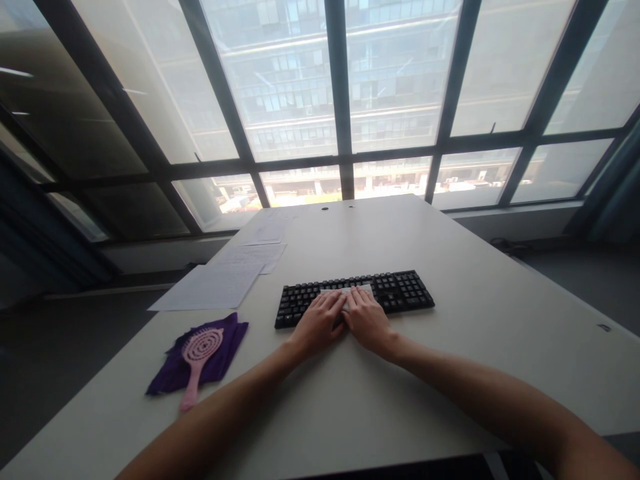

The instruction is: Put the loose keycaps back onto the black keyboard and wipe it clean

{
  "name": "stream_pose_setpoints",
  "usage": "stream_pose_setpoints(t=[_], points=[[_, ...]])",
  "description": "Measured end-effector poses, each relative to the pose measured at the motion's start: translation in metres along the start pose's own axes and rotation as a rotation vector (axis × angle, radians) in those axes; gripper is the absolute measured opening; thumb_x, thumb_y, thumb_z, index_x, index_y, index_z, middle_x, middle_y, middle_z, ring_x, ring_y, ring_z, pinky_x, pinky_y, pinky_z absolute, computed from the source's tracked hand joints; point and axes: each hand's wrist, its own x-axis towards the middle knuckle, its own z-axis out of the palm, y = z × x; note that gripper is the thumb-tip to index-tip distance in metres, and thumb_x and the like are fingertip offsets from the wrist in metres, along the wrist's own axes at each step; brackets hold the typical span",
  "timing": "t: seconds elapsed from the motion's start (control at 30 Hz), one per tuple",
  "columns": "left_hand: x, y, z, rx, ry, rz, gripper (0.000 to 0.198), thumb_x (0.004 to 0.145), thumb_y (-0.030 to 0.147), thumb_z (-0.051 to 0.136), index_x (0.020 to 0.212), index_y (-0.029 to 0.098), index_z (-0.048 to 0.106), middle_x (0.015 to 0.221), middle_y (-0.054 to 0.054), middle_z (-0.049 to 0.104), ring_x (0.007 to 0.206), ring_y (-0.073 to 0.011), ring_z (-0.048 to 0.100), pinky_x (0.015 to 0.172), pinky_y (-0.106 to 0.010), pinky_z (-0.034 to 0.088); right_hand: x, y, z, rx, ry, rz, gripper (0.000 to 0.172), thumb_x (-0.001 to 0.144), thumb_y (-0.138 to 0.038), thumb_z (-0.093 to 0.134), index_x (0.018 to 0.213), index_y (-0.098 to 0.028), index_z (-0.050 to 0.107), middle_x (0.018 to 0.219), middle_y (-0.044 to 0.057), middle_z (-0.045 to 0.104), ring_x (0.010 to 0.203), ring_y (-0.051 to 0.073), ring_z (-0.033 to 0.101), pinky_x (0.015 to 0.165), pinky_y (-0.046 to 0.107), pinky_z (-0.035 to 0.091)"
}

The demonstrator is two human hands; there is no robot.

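A black keyboard lies on the white table in front of me. Across its middle keys is a small white piece that looks like a tissue or folded paper, mostly hidden under my fingers. My left hand rests on the left part of this white piece, fingers stretched out and flat. Beside it, my right hand presses flat on the right part, its fingers also extended. Both hands almost touch at the thumbs. Neither hand's fingers are wrapped round anything.
Left of my forearm, a pink hairbrush lies on a folded purple cloth. Several paper sheets run along the table's left edge. The white table reaches toward large windows. A small dark item is near the right edge.
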Motion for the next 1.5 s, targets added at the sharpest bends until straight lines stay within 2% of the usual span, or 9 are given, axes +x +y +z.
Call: stream_pose_setpoints(t=[0.13, 0.3, 0.37, 0.53, 0.8, 0.97, 1.17, 1.37, 1.5], points=[[-0.002, -0.003, 0.004, 0.027, -0.043, -0.017, 0.067, 0.091, 0.027, 0.06, 0.154, 0.013, 0.042, 0.16, -0.017, 0.042, 0.15, -0.0313, 0.038, 0.125, -0.051, 0.029, 0.001, 0.005, 0.005, 0.043, 0.006, -0.014, 0.061, 0.104, -0.038, 0.049, 0.15, 0.003, 0.046, 0.158, 0.026, 0.041, 0.151, 0.034, 0.035, 0.125, 0.045, 0.027], [-0.003, -0.003, 0.005, 0.057, -0.055, -0.05, 0.068, 0.094, 0.033, 0.058, 0.157, 0.014, 0.039, 0.162, -0.017, 0.039, 0.152, -0.0322, 0.035, 0.124, -0.052, 0.03, 0.003, 0.007, 0.003, 0.056, 0.029, -0.03, 0.062, 0.105, -0.041, 0.047, 0.15, 0.002, 0.047, 0.159, 0.026, 0.039, 0.152, 0.034, 0.033, 0.124, 0.047, 0.027], [-0.003, -0.002, 0.005, 0.066, -0.045, -0.075, 0.066, 0.095, 0.036, 0.058, 0.155, 0.014, 0.041, 0.162, -0.018, 0.04, 0.151, -0.0338, 0.036, 0.123, -0.053, 0.032, 0.001, 0.004, 0.001, 0.039, 0.056, -0.04, 0.062, 0.105, -0.042, 0.046, 0.148, 0.002, 0.049, 0.158, 0.027, 0.041, 0.151, 0.035, 0.033, 0.124, 0.048, 0.027], [-0.004, -0.001, 0.005, 0.079, -0.028, -0.124, 0.061, 0.093, 0.037, 0.06, 0.148, 0.012, 0.05, 0.159, -0.021, 0.042, 0.149, -0.0353, 0.039, 0.122, -0.052, 0.033, -0.004, -0.006, -0.002, 0.021, 0.069, -0.02, 0.061, 0.104, -0.046, 0.048, 0.146, -0.002, 0.052, 0.146, 0.026, 0.055, 0.137, 0.035, 0.048, 0.117, 0.047, 0.036], [-0.002, 0.005, -0.005, 0.063, 0.013, -0.098, 0.052, 0.095, 0.037, 0.059, 0.145, 0.021, 0.056, 0.155, -0.016, 0.05, 0.144, -0.0327, 0.045, 0.118, -0.051, 0.038, 0.003, 0.005, 0.001, -0.003, -0.004, 0.064, 0.068, 0.106, -0.049, 0.041, 0.148, 0.003, 0.049, 0.155, 0.029, 0.044, 0.149, 0.035, 0.037, 0.123, 0.05, 0.026], [-0.002, 0.005, -0.007, 0.052, 0.031, -0.086, 0.045, 0.101, 0.04, 0.051, 0.142, 0.022, 0.059, 0.153, -0.014, 0.053, 0.143, -0.0308, 0.047, 0.117, -0.05, 0.038, 0.006, 0.011, -0.001, -0.023, 0.022, 0.073, 0.065, 0.107, -0.045, 0.036, 0.149, 0.004, 0.048, 0.156, 0.029, 0.043, 0.15, 0.035, 0.035, 0.124, 0.051, 0.024], [-0.002, 0.001, 0.001, 0.072, -0.036, -0.036, 0.051, 0.105, 0.04, 0.045, 0.151, 0.02, 0.048, 0.161, -0.015, 0.042, 0.152, -0.0316, 0.034, 0.124, -0.055, 0.027, 0.01, 0.01, 0.0, 0.027, 0.028, 0.014, 0.066, 0.107, -0.049, 0.034, 0.15, 0.0, 0.048, 0.158, 0.027, 0.042, 0.15, 0.034, 0.036, 0.123, 0.048, 0.026], [-0.004, -0.004, 0.014, 0.096, -0.031, -0.057, 0.066, 0.099, 0.051, 0.054, 0.154, 0.017, 0.042, 0.163, -0.02, 0.037, 0.153, -0.0383, 0.029, 0.122, -0.057, 0.029, 0.022, 0.017, 0.0, 0.039, -0.01, 0.033, 0.067, 0.108, -0.05, 0.034, 0.149, 0.001, 0.048, 0.157, 0.027, 0.042, 0.151, 0.033, 0.034, 0.123, 0.046, 0.026], [-0.003, -0.005, 0.012, 0.092, -0.027, -0.051, 0.064, 0.098, 0.052, 0.055, 0.151, 0.017, 0.046, 0.161, -0.019, 0.041, 0.151, -0.0375, 0.033, 0.122, -0.055, 0.032, 0.024, 0.021, -0.004, 0.024, -0.008, -0.018, 0.062, 0.109, -0.045, 0.033, 0.145, 0.001, 0.052, 0.153, 0.027, 0.048, 0.147, 0.031, 0.04, 0.121, 0.045, 0.028]])
